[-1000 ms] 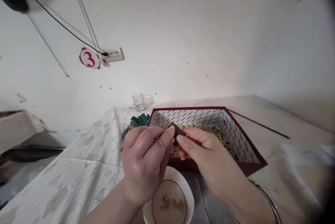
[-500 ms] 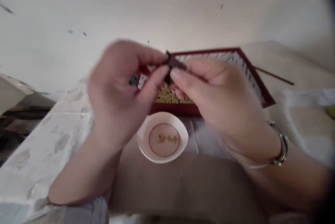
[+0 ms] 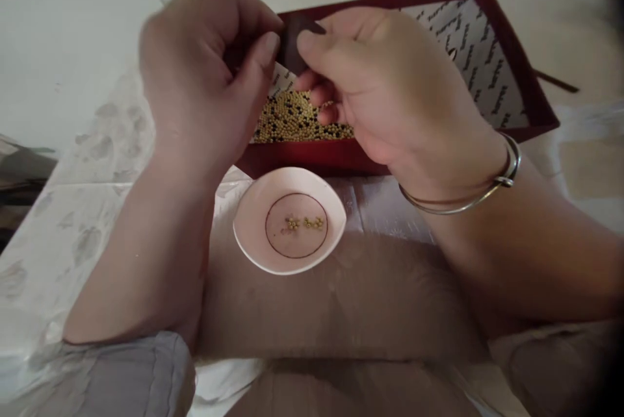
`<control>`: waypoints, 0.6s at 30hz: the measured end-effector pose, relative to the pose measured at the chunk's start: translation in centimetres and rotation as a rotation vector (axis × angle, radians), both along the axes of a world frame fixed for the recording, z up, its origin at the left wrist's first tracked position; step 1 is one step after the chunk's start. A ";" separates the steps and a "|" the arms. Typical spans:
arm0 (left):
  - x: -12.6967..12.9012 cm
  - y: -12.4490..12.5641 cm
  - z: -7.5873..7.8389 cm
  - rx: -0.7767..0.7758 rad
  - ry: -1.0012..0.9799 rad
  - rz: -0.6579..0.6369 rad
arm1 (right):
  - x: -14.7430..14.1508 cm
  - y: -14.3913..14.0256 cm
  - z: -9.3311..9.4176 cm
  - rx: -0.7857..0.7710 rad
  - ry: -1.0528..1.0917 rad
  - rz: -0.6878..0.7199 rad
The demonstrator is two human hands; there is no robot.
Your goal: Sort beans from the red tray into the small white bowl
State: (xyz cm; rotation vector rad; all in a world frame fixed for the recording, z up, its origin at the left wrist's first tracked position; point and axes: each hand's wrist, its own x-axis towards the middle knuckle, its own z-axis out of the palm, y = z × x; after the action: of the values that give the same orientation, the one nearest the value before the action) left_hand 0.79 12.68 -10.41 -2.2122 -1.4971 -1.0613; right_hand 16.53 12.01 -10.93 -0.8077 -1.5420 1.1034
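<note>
Moved: both hands are now higher and closer than before.
Left hand (image 3: 205, 73): pinches dark piece (image 3: 292, 47) with thumb.
Right hand (image 3: 390, 86): pinches same piece; its shape mostly hidden.
Beads (image 3: 292, 119): under the hands, partly covered, in box (image 3: 507, 34).
Bowl (image 3: 248, 235): below hands.

The small dark piece (image 3: 291, 47) pinched between the left hand (image 3: 205, 73) and right hand (image 3: 390, 86) is looking matt and thin, like card or stiff paper, though blur is hiding its grain. The red box (image 3: 312, 156) is showing a matt cardboard wall, and its lining (image 3: 480, 60) is looking like printed white paper. The beads (image 3: 292, 119) inside are appearing smooth, mostly yellow with some black. The small dish (image 3: 253, 248) is looking like glazed ceramic, faintly glossy. The bangle (image 3: 507, 173) is shining like polished metal. The table cover (image 3: 88, 235) is looking like soft matt cloth with a faded print. The sleeve (image 3: 121, 375) is appearing as grey woven cloth.
</note>
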 end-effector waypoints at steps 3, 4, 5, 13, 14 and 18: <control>-0.1 0.8 -0.2 -0.087 -0.120 -0.056 | 1.0 1.1 -0.7 0.023 -0.058 -0.017; -0.3 1.1 -0.4 -0.145 -0.138 -0.042 | 1.4 1.4 -0.7 0.044 -0.051 -0.039; -0.5 1.3 -0.6 -0.208 -0.123 -0.024 | 1.7 1.6 -0.6 0.063 -0.032 -0.050; 0.2 0.8 -0.9 -0.536 0.212 0.017 | 2.1 2.2 -0.8 0.058 0.012 -0.085; 0.3 0.7 -0.8 -0.544 0.235 0.009 | 2.0 2.2 -0.8 0.056 0.006 -0.087; 0.3 0.9 -0.3 -0.586 0.338 -0.040 | 1.5 2.0 -0.7 -0.041 0.020 -0.096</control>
State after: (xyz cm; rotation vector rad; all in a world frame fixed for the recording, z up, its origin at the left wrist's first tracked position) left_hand 1.04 13.55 -10.75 -2.6277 -1.7608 -0.2308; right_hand 18.03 14.04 -11.62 -0.8867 -1.4533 1.0731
